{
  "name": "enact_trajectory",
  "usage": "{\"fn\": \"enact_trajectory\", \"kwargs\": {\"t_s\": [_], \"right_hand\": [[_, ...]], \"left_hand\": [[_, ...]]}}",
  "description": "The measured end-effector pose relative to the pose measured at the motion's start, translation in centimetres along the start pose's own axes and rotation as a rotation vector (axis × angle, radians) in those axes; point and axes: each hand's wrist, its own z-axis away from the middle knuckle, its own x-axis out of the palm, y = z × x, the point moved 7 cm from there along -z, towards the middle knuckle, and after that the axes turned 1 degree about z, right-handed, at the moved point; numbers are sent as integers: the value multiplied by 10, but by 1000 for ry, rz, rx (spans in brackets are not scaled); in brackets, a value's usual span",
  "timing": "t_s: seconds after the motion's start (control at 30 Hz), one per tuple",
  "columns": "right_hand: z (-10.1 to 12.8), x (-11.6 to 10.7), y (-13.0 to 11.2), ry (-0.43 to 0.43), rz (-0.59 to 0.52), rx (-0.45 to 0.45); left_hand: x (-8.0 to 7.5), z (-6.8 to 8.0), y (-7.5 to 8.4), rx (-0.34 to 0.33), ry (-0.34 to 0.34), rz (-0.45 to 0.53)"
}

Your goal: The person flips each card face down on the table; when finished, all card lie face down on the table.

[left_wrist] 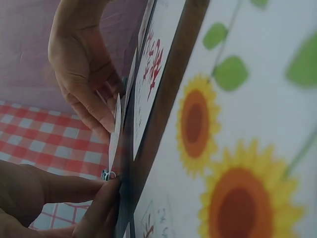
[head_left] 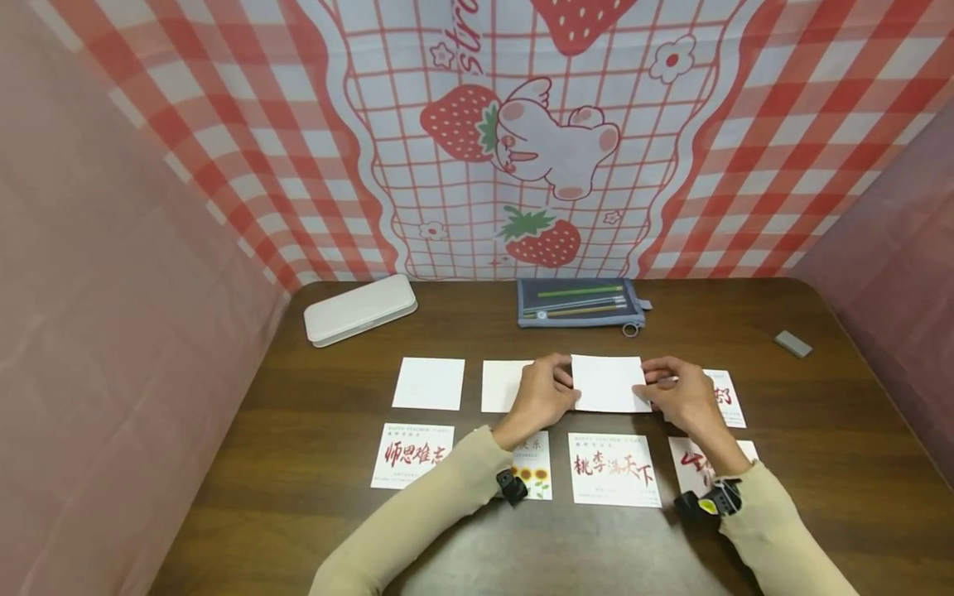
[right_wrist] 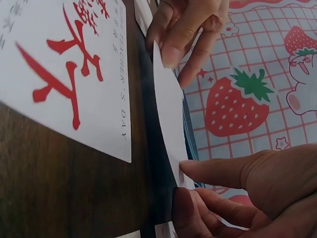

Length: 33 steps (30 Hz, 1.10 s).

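A white card (head_left: 611, 383), its blank face up, is held between both hands in the upper row of cards. My left hand (head_left: 542, 389) pinches its left edge, and my right hand (head_left: 681, 393) pinches the right edge. In the right wrist view the card (right_wrist: 169, 114) looks slightly bowed, with thumb and fingers at each end. The left hand partly covers a second blank card (head_left: 501, 386). Behind the right hand lies a card with red writing (head_left: 729, 397). Below the held card is another red-lettered card (head_left: 607, 469).
A blank card (head_left: 428, 383) and a red-lettered card (head_left: 412, 455) lie at left. The left forearm partly covers a sunflower card (head_left: 535, 472); another card (head_left: 693, 468) sits by the right wrist. Behind are a white case (head_left: 361, 310), a mesh pencil pouch (head_left: 577, 302) and a grey eraser-like block (head_left: 793, 343).
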Motion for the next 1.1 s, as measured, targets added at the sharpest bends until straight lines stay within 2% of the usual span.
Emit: {"fn": "enact_trajectory", "kwargs": {"t_s": [0.4,0.77,0.97,1.1], "right_hand": [[-1,1,5,-60,48,53],[3,-1,-1,-62,78,36],[6,-11,-1,-48,51,23],[9,-21,3,-59,62,46]], "left_hand": [[3,0,0,-52,-40,-93],[-1,3,5,-75,-55,-179],[-4,5,10,-55,-46,-232],[-2,6,16,-11,-40,-267]]}}
